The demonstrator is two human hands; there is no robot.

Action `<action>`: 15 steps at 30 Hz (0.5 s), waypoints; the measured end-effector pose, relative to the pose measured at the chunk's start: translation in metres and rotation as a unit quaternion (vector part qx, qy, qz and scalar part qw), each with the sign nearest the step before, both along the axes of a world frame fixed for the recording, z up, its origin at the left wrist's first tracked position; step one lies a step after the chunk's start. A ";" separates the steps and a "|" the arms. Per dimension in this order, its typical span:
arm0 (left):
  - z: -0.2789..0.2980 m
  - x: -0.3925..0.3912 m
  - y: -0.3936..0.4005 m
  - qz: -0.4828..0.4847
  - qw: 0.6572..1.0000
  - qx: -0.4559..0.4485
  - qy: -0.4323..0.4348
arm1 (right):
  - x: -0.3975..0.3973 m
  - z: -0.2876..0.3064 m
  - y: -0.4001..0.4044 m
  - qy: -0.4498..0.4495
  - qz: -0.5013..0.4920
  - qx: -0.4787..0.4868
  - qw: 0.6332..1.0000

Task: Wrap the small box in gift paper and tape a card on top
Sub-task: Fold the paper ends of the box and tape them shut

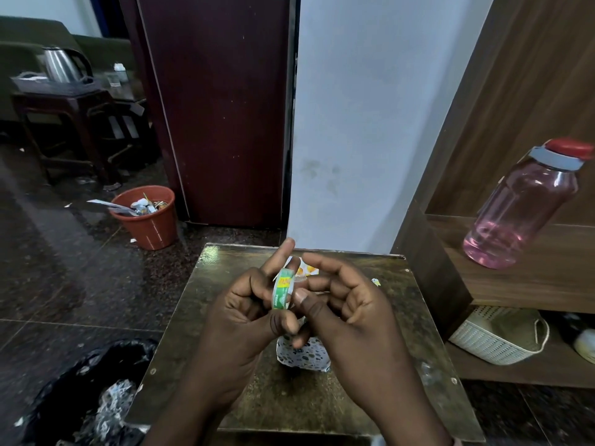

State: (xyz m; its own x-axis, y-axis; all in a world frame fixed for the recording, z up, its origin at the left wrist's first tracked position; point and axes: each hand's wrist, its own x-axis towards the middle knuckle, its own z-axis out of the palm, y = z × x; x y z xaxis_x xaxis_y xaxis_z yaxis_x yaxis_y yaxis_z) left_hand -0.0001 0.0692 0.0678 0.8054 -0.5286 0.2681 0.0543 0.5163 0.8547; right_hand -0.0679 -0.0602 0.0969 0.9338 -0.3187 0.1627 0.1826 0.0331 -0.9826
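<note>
**Green tape roll worked over the wrapped box**

Green-labelled tape roll (283,292) is pinched in the left hand (244,313); its free end is picked at by the right hand (347,313). Light and sticky, it is best held by the rim. At 6 o'clock beneath them, the wrapped box (304,355) rests on the table (418,333).

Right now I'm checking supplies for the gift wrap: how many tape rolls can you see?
1. The green tape roll is held above the small table, gripped by the left hand while the right hand picks at it. The hands may hide others.
</note>
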 end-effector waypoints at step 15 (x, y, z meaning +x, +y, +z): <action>0.000 0.002 -0.001 -0.012 1.000 0.011 -0.023 | -0.001 0.001 -0.004 0.001 -0.003 0.063 0.998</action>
State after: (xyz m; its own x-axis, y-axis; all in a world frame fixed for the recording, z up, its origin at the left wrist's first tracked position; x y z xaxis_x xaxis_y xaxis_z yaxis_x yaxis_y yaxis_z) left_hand 0.0017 0.0685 0.0681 0.7795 -0.5538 0.2925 0.0272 0.4965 0.8676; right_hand -0.0690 -0.0646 0.0983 0.9321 -0.3419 0.1196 0.1816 0.1556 -0.9710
